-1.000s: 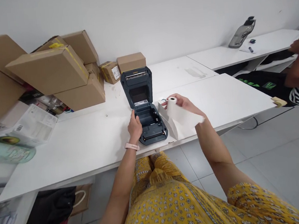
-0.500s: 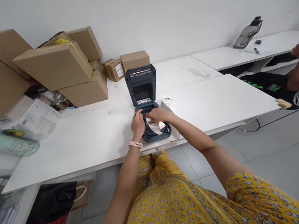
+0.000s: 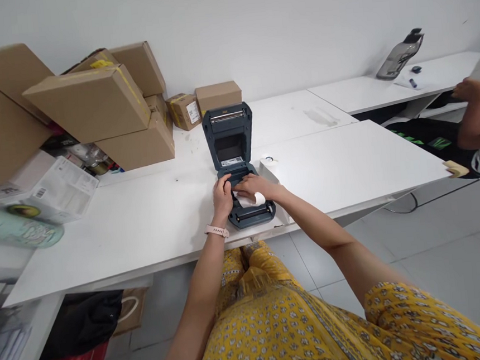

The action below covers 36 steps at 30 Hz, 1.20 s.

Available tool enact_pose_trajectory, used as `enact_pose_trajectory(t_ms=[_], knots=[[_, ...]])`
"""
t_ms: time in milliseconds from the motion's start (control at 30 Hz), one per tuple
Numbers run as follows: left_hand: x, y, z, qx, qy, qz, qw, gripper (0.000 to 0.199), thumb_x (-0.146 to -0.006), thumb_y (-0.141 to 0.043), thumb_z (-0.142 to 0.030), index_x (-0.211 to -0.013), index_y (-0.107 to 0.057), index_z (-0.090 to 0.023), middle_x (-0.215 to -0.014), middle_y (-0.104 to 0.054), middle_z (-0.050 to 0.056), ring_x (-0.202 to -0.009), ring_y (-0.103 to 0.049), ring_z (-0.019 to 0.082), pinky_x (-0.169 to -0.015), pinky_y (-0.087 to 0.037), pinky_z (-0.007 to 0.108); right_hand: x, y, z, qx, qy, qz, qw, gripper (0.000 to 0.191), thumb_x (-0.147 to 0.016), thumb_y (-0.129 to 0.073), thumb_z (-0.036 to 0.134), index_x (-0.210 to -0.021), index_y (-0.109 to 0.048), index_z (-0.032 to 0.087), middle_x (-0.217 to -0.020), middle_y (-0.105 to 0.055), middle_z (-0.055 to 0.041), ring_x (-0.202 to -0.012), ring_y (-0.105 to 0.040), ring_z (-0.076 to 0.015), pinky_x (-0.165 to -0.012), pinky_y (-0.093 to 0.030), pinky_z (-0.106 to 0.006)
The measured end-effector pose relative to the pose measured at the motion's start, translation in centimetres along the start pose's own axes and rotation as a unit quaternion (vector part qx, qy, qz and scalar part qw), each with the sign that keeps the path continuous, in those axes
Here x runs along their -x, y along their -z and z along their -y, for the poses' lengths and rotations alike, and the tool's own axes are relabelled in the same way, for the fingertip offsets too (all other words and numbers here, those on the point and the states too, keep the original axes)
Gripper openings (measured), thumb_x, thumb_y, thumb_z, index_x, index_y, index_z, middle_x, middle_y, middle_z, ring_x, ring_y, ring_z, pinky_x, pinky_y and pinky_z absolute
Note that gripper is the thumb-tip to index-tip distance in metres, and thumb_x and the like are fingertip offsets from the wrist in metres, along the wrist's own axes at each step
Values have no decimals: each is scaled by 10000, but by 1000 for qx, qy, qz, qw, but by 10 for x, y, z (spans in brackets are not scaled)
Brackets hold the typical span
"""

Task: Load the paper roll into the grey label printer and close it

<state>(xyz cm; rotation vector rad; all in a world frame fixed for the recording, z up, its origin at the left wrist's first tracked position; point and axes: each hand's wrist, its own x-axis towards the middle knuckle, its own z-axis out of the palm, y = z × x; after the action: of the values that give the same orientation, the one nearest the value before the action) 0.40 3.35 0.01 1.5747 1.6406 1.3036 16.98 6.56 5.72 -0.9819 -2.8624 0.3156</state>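
Note:
A dark blue-grey label printer (image 3: 227, 124) stands on the white table with its lid raised. My left hand (image 3: 223, 198) is closed around the left side of its base, fingers bent over the rim. Inside the open bay, my right hand (image 3: 252, 187) has its fingers curled on a strip of white label paper (image 3: 255, 200). The paper's loose end bends upward just below that hand. Part of the paper and the bay is hidden by my fingers. Beside the printer on the right lies a white roll (image 3: 269, 163).
Cardboard boxes (image 3: 90, 103) are piled at the back left, near a white carton (image 3: 62, 187) and a mint-green bottle (image 3: 21, 224). A grey water bottle (image 3: 399, 57) stands far right. Another person's hand (image 3: 478, 91) holds something pale at the right edge.
The paper's loose end has drawn back from the printer's front and now curls closer to my right hand, uncovering the front roller. The other person's hand has moved left.

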Motion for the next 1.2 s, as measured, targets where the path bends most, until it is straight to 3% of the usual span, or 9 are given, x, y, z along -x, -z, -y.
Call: enact_pose_trajectory(t_ms=[167,300,367,500,600,800,967,1200], knots=[[-3,-1,3,4,-16,2,1000,363,-1006,-471,-252,-1282,-705,-222,-1389,-688,99,-1349,-605,239,-1228,-409,438,24,-9,27,17,-56,-41,997,321,-1098,-476,230,-1103,-775,114,-1172,-798,-156,-1115,-720,-280,-971,-461,-373],[-2,-1,2,-9,-19,6,1000,359,-1021,-457,-259,-1284,-701,-239,-1387,-687,88,-1355,-597,237,-1234,-398,450,42,-18,44,-7,-89,-100,991,299,-1097,-496,250,-1124,-767,127,-1127,-803,-138,-1069,-727,-266,-938,-487,-365],[-2,-1,2,-12,-19,7,1000,360,-1026,-448,-258,-1284,-699,-242,-1388,-688,85,-1358,-595,235,-1237,-395,453,48,-24,49,-11,-96,-124,988,279,-1086,-528,265,-1156,-769,146,-1138,-810,-134,-1087,-732,-273,-999,-499,-392],[-2,-1,1,-10,-23,11,1000,359,-1030,-447,-260,-1283,-699,-224,-1385,-691,97,-1367,-588,237,-1253,-373,462,59,-40,59,1,-84,-186,979,319,-1082,-503,227,-1288,-731,142,-1362,-752,-154,-1265,-708,-282,-1203,-448,-479],[-1,0,0,-12,-21,11,1000,357,-1035,-448,-268,-1285,-700,-232,-1391,-691,93,-1375,-583,241,-1251,-377,465,66,-51,67,17,-80,-227,970,351,-1082,-476,220,-1325,-717,141,-1449,-696,-171,-1363,-662,-296,-1222,-462,-508],[0,1,-2,-23,-14,13,1000,361,-1034,-454,-275,-1293,-702,-242,-1395,-684,89,-1388,-573,242,-1259,-367,461,74,-60,78,23,-87,-242,966,379,-1080,-479,259,-1334,-717,107,-1462,-676,-205,-1395,-638,-346,-1188,-512,-535],[0,0,-2,-30,-18,7,999,365,-1028,-445,-266,-1283,-706,-245,-1382,-690,86,-1365,-589,240,-1262,-362,465,79,-63,83,-14,-93,-259,961,352,-1074,-500,264,-1331,-723,172,-1460,-688,-168,-1401,-630,-329,-1145,-551,-523],[-1,0,-2,-39,-31,8,999,377,-1026,-443,-286,-1285,-711,-224,-1373,-695,111,-1343,-606,258,-1246,-383,485,81,-64,82,-51,-82,-286,953,344,-1080,-495,282,-1281,-749,167,-1395,-731,-151,-1310,-679,-317,-1129,-572,-507]])
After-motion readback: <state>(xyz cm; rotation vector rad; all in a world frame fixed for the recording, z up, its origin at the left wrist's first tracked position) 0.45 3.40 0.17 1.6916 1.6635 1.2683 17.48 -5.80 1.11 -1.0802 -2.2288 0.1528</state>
